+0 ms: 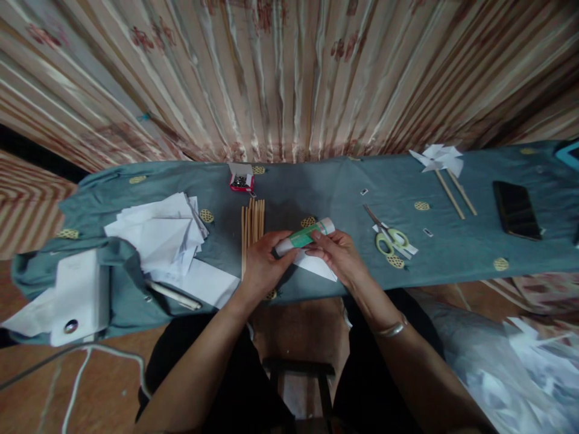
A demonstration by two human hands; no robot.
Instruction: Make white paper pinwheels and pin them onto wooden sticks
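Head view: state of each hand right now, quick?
Left hand: closed, holding one end of the green-and-white tube.
Right hand: closed, holding the same tube toward its other end.

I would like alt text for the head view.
The left hand and right hand hold a green-white tube near white paper. On the patterned cloth, wooden sticks and stacked paper lie left; scissors, pinwheels and a phone lie right.

Tube (302, 237) partly hidden; blue object (570, 155) cut off.
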